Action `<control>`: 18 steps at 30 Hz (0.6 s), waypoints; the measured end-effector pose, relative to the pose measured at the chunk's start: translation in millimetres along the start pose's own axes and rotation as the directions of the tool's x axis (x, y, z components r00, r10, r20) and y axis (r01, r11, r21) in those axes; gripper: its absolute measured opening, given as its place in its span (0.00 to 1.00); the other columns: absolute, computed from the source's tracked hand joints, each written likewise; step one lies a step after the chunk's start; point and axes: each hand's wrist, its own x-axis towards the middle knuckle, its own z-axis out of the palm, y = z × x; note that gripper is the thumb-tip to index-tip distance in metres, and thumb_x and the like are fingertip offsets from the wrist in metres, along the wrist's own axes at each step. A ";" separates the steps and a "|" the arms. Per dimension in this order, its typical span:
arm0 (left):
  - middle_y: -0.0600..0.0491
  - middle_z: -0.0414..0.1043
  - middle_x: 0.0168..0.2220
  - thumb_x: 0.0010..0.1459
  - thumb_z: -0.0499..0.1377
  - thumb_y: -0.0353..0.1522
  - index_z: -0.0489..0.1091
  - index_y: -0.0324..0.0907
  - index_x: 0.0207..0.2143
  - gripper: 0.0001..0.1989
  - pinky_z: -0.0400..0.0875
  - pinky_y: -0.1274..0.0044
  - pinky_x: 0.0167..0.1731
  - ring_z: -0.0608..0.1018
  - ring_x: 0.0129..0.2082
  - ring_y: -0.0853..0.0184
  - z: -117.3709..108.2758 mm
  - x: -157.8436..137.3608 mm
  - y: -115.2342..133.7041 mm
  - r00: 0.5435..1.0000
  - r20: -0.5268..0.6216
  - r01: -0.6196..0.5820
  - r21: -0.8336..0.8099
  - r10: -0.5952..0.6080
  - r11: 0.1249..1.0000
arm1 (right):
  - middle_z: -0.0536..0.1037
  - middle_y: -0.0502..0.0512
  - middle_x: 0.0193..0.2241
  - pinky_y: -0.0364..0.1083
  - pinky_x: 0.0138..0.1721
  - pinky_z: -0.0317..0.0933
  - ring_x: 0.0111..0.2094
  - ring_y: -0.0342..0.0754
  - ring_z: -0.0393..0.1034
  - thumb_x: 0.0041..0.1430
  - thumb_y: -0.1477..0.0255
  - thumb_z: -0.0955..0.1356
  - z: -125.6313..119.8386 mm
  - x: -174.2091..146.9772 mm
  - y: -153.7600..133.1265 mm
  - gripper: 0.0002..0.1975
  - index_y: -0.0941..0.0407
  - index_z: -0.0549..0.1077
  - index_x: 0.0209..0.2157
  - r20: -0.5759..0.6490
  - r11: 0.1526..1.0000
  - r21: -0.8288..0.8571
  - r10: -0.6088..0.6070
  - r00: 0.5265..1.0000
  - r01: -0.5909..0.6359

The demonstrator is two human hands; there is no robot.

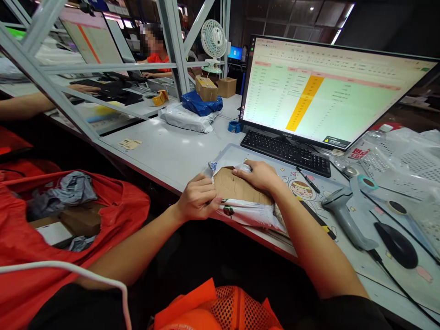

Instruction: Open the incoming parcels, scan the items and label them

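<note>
A white plastic mailing bag (249,213), torn along its top, lies at the table's front edge. Brown cardboard (228,184) shows through the tear. My left hand (197,198) is closed on the bag's left edge, with a crumpled flap of plastic standing up beside the fingers. At the bag's far side, my right hand (260,175) grips the torn plastic, its thumb over the cardboard. Part of the bag's right end is hidden behind my right forearm. Just right of that forearm lies a black and yellow cutter (318,217).
A monitor (330,91) and keyboard (285,153) stand behind the bag. To the right are a barcode scanner (349,217), a mouse (395,245) and a white basket (405,160). Wrapped parcels (189,118) sit further back. A red sack (127,201) holds discarded packaging at left. Co-workers sit beyond the frame.
</note>
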 end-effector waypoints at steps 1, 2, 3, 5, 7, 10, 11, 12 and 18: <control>0.55 0.61 0.19 0.70 0.53 0.34 0.57 0.45 0.21 0.21 0.60 0.66 0.34 0.66 0.23 0.65 -6.2 -8.1 4.7 1.000 -0.010 -0.003 0.024 0.003 1.000 | 0.83 0.65 0.56 0.61 0.57 0.65 0.57 0.70 0.75 0.66 0.35 0.62 0.2 0.6 0.4 0.38 0.51 0.79 0.58 0.002 1.000 0.002 -0.009 1.000 0.009; 0.55 0.64 0.20 0.70 0.54 0.33 0.59 0.44 0.22 0.20 0.60 0.67 0.34 0.68 0.25 0.65 -11.5 -18.2 10.4 1.000 -0.017 -0.004 0.041 0.004 0.999 | 0.83 0.65 0.55 0.61 0.56 0.66 0.57 0.69 0.76 0.66 0.36 0.63 0.3 1.0 0.8 0.38 0.51 0.80 0.57 0.003 1.000 0.005 -0.018 1.000 0.018; 0.55 0.66 0.21 0.70 0.55 0.32 0.61 0.44 0.24 0.18 0.60 0.67 0.35 0.69 0.26 0.66 -14.9 -30.2 16.6 1.000 -0.024 0.001 0.048 0.001 0.999 | 0.83 0.64 0.55 0.60 0.55 0.66 0.57 0.69 0.76 0.67 0.36 0.63 0.3 1.2 1.0 0.37 0.50 0.80 0.56 0.003 1.000 0.011 -0.027 1.000 0.027; 0.55 0.69 0.24 0.69 0.55 0.29 0.65 0.44 0.27 0.14 0.62 0.67 0.37 0.72 0.28 0.66 -13.5 -58.4 28.6 0.999 -0.016 0.034 0.028 -0.033 0.999 | 0.83 0.63 0.55 0.59 0.54 0.66 0.57 0.69 0.76 0.68 0.37 0.63 0.2 1.7 1.2 0.35 0.50 0.81 0.56 0.006 0.998 0.026 -0.049 0.999 0.049; 0.55 0.74 0.27 0.70 0.56 0.28 0.68 0.43 0.31 0.11 0.64 0.68 0.39 0.75 0.31 0.66 -0.4 -86.9 36.1 0.992 0.004 0.125 -0.025 -0.125 0.992 | 0.83 0.62 0.56 0.59 0.54 0.66 0.57 0.68 0.76 0.68 0.39 0.63 0.4 2.9 1.6 0.34 0.50 0.82 0.56 0.016 0.997 0.036 -0.072 0.997 0.071; 0.53 0.80 0.32 0.71 0.55 0.28 0.73 0.43 0.35 0.10 0.68 0.67 0.42 0.80 0.35 0.64 29.8 -115.8 35.1 0.962 0.011 0.272 -0.076 -0.272 0.959 | 0.84 0.62 0.55 0.57 0.53 0.65 0.56 0.67 0.76 0.70 0.41 0.63 0.9 6.6 3.6 0.32 0.49 0.83 0.55 0.015 0.995 0.030 -0.095 0.995 0.095; 0.52 0.81 0.33 0.71 0.55 0.30 0.75 0.43 0.35 0.12 0.69 0.67 0.42 0.80 0.35 0.63 38.2 -120.2 32.2 0.953 0.023 0.304 -0.080 -0.304 0.949 | 0.84 0.61 0.54 0.56 0.52 0.65 0.55 0.66 0.77 0.71 0.42 0.62 0.8 7.4 4.3 0.31 0.49 0.84 0.54 0.006 0.994 0.027 -0.103 0.995 0.103; 0.51 0.82 0.33 0.71 0.55 0.32 0.76 0.44 0.34 0.13 0.70 0.65 0.43 0.81 0.36 0.61 44.1 -122.4 28.9 0.940 0.049 0.340 -0.087 -0.337 0.936 | 0.85 0.61 0.53 0.55 0.51 0.65 0.55 0.65 0.77 0.73 0.44 0.61 0.4 7.2 4.6 0.30 0.49 0.84 0.53 -0.008 0.993 0.023 -0.112 0.994 0.112; 0.42 0.84 0.52 0.70 0.54 0.57 0.83 0.43 0.48 0.31 0.77 0.55 0.57 0.83 0.54 0.47 23.6 -113.1 31.5 0.605 0.430 0.748 -0.596 -0.671 0.293 | 0.87 0.55 0.49 0.52 0.51 0.65 0.50 0.57 0.79 0.79 0.57 0.59 2.2 -51.0 -22.0 0.24 0.50 0.85 0.52 -0.126 0.960 0.044 -0.268 0.955 0.276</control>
